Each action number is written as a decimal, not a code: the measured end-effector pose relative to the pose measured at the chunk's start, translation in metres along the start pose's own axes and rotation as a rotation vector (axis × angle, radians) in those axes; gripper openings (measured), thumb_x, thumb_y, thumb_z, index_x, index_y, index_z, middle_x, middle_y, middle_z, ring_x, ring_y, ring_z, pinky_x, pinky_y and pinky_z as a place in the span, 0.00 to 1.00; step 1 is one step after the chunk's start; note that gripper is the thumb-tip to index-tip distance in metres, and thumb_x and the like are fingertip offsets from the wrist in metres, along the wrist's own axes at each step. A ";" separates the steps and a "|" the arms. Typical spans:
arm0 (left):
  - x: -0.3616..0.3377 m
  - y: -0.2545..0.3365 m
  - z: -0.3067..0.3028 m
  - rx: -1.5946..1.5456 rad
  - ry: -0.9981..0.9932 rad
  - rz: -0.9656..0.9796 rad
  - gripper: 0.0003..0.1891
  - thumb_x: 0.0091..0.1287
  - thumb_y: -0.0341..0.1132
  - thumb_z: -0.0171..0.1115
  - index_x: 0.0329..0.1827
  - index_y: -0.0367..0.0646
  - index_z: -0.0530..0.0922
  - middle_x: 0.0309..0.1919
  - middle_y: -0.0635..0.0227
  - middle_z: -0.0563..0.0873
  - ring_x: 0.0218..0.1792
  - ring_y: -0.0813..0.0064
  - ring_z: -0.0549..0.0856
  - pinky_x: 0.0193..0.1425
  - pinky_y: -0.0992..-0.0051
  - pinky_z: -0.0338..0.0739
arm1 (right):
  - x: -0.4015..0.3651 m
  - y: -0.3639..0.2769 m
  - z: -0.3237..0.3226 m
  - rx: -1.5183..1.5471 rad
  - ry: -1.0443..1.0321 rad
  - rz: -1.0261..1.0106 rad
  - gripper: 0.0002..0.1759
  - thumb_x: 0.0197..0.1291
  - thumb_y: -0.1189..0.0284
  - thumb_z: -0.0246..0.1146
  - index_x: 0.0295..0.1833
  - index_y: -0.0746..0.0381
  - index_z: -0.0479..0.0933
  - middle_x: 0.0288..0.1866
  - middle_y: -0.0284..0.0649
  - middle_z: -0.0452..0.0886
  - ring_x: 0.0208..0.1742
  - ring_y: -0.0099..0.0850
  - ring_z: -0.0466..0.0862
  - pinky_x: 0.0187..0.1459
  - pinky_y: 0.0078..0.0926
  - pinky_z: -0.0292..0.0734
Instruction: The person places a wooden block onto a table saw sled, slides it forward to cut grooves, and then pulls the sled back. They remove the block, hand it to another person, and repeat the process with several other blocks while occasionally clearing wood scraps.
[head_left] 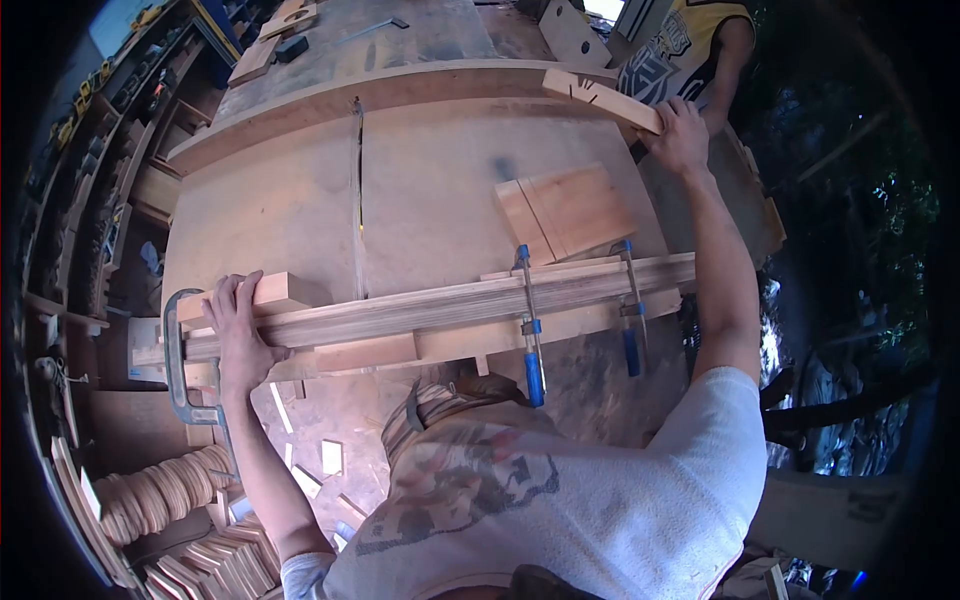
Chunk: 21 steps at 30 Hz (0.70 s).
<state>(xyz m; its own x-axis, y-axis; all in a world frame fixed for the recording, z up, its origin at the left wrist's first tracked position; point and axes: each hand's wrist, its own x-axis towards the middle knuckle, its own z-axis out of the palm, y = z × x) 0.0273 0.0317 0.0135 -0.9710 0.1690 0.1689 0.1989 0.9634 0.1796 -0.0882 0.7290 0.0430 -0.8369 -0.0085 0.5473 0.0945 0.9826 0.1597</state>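
Observation:
My right hand [683,140] is raised at the far right of the bench, closed around the end of a long wooden block [600,97] with dark pen marks on it. My left hand [238,335] lies over the left end of a layered plywood strip [420,308]. Its fingers curl over a short wooden block [275,294] behind the strip, and its thumb points right along the front. Just left of that hand, a C-clamp [174,360] grips the strip's end. Two blue-handled bar clamps [532,330] [632,310] hold the strip farther right.
A flat wooden piece [570,210] with a groove lies on the bench top [270,215]. A long board [400,88] spans the back. Another person [680,50] stands at the far right. Wood offcuts [332,457] litter the floor, and shelves of tools [105,160] line the left.

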 end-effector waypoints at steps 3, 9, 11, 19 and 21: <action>-0.001 0.004 -0.003 0.008 0.003 -0.002 0.67 0.24 0.27 0.90 0.80 0.54 0.69 0.74 0.60 0.69 0.82 0.51 0.64 0.90 0.35 0.43 | 0.018 0.017 0.007 -0.009 0.160 0.085 0.28 0.56 0.54 0.81 0.56 0.58 0.84 0.60 0.43 0.82 0.57 0.47 0.83 0.61 0.50 0.79; 0.000 0.011 -0.007 0.029 -0.012 -0.015 0.66 0.25 0.26 0.89 0.80 0.53 0.69 0.74 0.60 0.69 0.82 0.51 0.65 0.89 0.34 0.46 | -0.010 -0.035 0.033 -0.146 0.222 0.209 0.53 0.57 0.48 0.81 0.81 0.59 0.67 0.74 0.54 0.73 0.70 0.60 0.75 0.69 0.62 0.74; 0.000 0.014 -0.007 0.041 -0.007 -0.019 0.66 0.26 0.25 0.89 0.80 0.53 0.68 0.74 0.60 0.69 0.82 0.51 0.65 0.89 0.34 0.47 | -0.049 -0.056 0.061 0.109 -0.398 0.330 0.63 0.49 0.43 0.85 0.82 0.64 0.66 0.75 0.58 0.75 0.76 0.59 0.75 0.75 0.55 0.73; 0.009 0.066 -0.010 -0.212 0.076 0.036 0.56 0.49 0.32 0.87 0.84 0.40 0.65 0.82 0.49 0.69 0.84 0.47 0.67 0.88 0.46 0.59 | -0.058 -0.057 0.107 0.427 -0.956 0.377 0.68 0.42 0.29 0.81 0.75 0.74 0.74 0.72 0.63 0.81 0.76 0.52 0.81 0.79 0.41 0.73; 0.015 0.126 0.001 -0.597 0.047 0.062 0.49 0.59 0.36 0.84 0.82 0.33 0.67 0.78 0.44 0.75 0.80 0.45 0.73 0.85 0.52 0.66 | -0.057 -0.069 0.108 0.364 -0.967 0.424 0.68 0.42 0.29 0.81 0.74 0.75 0.75 0.72 0.62 0.82 0.75 0.52 0.81 0.77 0.41 0.75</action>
<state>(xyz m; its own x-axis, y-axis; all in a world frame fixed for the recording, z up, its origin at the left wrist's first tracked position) 0.0376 0.1555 0.0372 -0.9510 0.1988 0.2369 0.3084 0.6661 0.6791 -0.1055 0.6813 -0.0880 -0.8563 0.3328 -0.3948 0.4413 0.8688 -0.2247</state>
